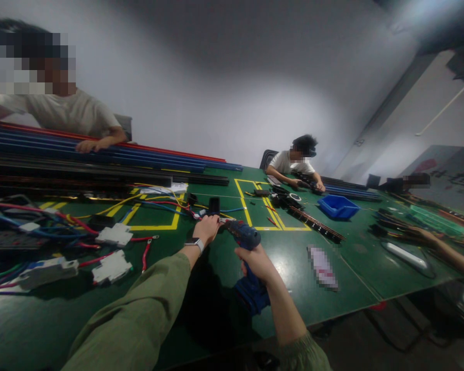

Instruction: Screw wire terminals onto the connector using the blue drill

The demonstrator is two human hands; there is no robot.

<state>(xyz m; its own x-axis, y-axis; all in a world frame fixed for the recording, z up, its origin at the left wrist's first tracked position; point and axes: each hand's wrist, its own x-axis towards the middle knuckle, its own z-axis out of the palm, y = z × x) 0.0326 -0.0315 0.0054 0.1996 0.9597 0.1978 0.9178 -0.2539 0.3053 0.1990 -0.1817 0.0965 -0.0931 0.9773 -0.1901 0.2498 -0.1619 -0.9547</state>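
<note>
My right hand (260,264) is wrapped round the grip of a blue cordless drill (243,234). Its nose points left, right at the fingertips of my left hand (206,230). That left hand, with a watch on its wrist, is closed on a small black box-shaped part (214,205), partly hidden by my fingers. Coloured wires (170,205) run up to this part from the left. A bit or screw at the drill's tip is too small to make out. White circuit breakers (115,235) with red leads lie left of my left arm.
The green table (294,268) carries long blue and black rails (100,154) at the back left. A blue bin (338,207), a black busbar strip (315,224) and a pale packet (322,267) lie to the right. Co-workers (294,164) sit across and at the right.
</note>
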